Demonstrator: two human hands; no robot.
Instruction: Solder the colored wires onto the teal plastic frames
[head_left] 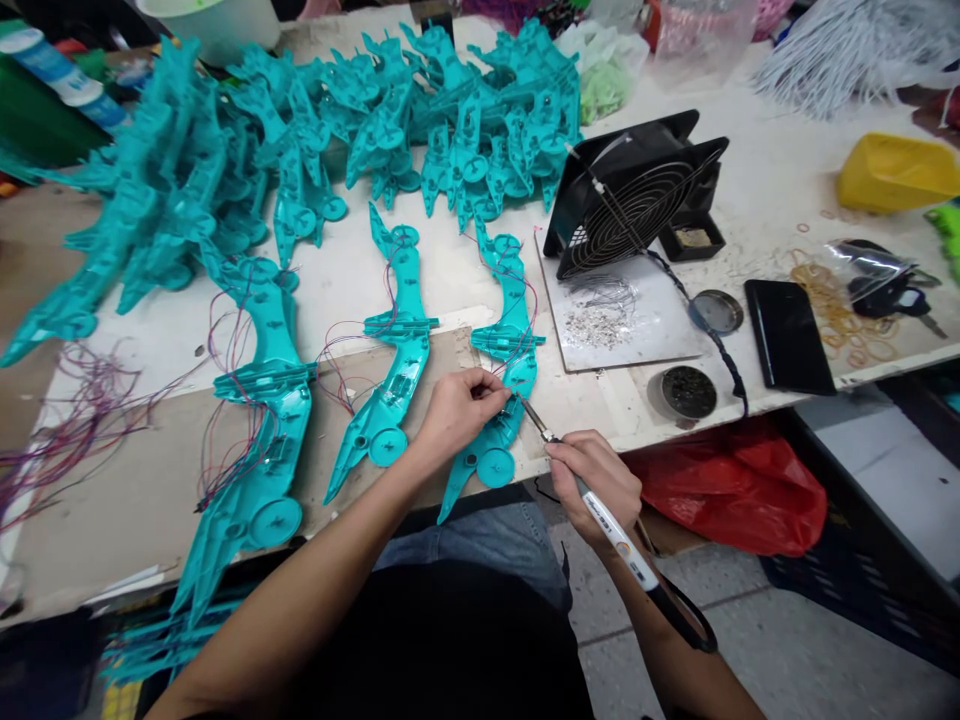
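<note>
My right hand (596,485) is wrapped round a soldering iron (611,525) with a white and black handle. The iron's tip meets a teal plastic bow-shaped part (514,290) lying near the table edge. Over that same part, my left hand (469,405) is closed in a pinch, its fingertips just left of the tip, on a thin wire (534,300) that runs along the part. The exact spot between the fingers is too small to see clearly. Left of my hands lie a second teal part (405,365) and a stack of teal parts (277,420), both with thin red and dark wires.
Many teal parts (450,110) are piled at the back. A black fan (630,195) stands on a white board (607,320) to the right. Beyond it are a black phone (787,335), a small round tin (688,392), rubber bands (825,300) and a yellow container (896,175). Loose wires (82,420) lie left.
</note>
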